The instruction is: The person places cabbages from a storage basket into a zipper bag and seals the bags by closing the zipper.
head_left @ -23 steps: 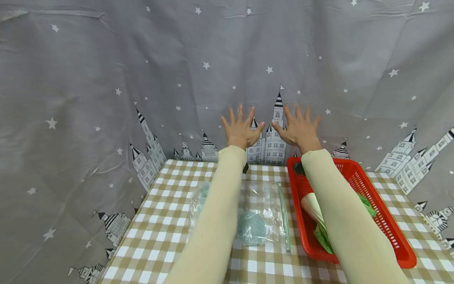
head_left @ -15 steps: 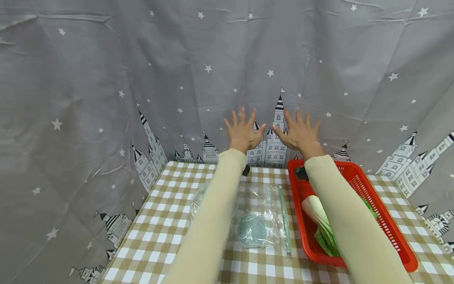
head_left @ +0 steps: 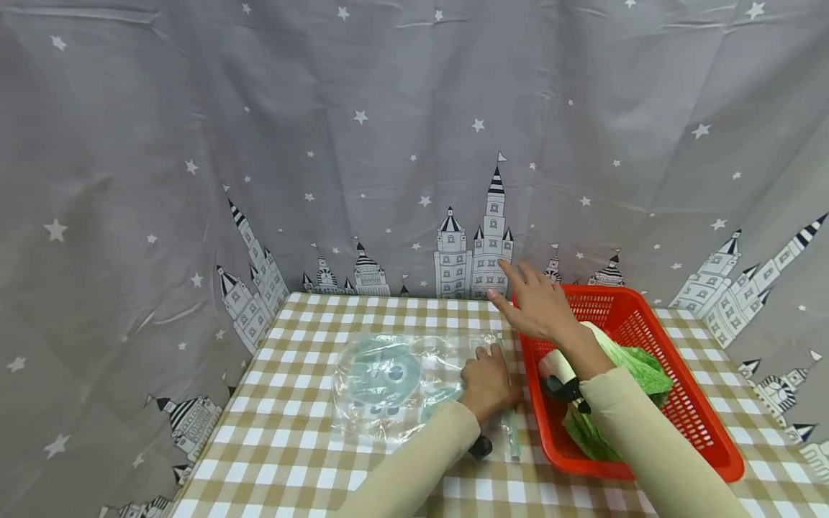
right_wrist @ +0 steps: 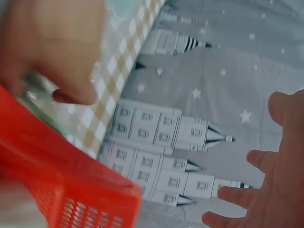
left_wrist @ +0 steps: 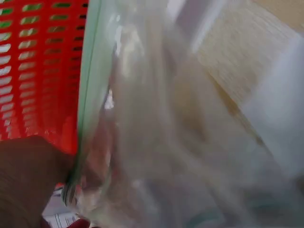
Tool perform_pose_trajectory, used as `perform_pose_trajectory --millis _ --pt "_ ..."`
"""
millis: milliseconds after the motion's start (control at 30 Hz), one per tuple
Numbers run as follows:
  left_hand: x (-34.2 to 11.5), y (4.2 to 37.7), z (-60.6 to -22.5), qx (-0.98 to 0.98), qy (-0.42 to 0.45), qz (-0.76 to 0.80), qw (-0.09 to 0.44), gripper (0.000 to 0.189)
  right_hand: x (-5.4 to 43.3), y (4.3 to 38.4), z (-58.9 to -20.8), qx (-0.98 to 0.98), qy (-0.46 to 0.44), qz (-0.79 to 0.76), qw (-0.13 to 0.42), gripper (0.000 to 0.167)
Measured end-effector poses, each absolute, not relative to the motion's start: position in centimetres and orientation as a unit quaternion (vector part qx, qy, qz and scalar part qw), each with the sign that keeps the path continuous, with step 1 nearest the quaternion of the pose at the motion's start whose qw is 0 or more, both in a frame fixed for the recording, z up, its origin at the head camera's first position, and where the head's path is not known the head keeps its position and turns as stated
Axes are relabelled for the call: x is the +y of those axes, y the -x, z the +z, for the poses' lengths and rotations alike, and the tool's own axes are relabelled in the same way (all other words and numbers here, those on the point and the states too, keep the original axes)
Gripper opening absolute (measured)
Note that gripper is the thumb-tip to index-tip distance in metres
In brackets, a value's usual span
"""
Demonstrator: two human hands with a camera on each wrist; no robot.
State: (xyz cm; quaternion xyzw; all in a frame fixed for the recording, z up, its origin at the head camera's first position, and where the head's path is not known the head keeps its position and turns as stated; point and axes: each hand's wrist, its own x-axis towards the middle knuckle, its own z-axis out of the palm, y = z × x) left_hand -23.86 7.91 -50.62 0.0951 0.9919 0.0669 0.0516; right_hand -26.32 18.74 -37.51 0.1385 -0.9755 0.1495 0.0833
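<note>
A clear zip bag with a pale green cartoon print lies flat on the checked cloth. My left hand pinches its right edge, by the green zip strip; the fingertips are partly hidden in the left wrist view. My right hand hovers over the left rim of the red basket, fingers spread and holding nothing. In the right wrist view those spread fingers show against the curtain. Inside the basket lie leafy cabbages with white stalks, partly covered by my right forearm.
The brown-and-white checked cloth covers the table. Behind it hangs a grey curtain with stars and castles. The basket stands close to the bag's right side, its wall rising beside the zip strip.
Both hands have come down from in front of the curtain. The left now pinches the bag's zip edge; the right has dropped to above the basket's rim.
</note>
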Motion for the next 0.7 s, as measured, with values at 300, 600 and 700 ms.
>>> perform_pose_trajectory --millis 300,600,700 --pt "3.1 23.3 -48.8 0.980 -0.070 0.185 -0.005 0.013 17.6 21.3 -40.2 -0.950 -0.229 0.189 0.095 0.045" --pt "-0.6 19.8 -43.2 0.950 -0.125 0.269 -0.092 0.015 13.7 17.6 -44.9 -0.933 -0.311 0.114 0.140 0.020" --pt "-1.5 18.4 -41.7 0.943 -0.149 0.285 -0.085 0.017 12.6 17.3 -46.7 -0.925 -0.337 0.084 0.156 0.046"
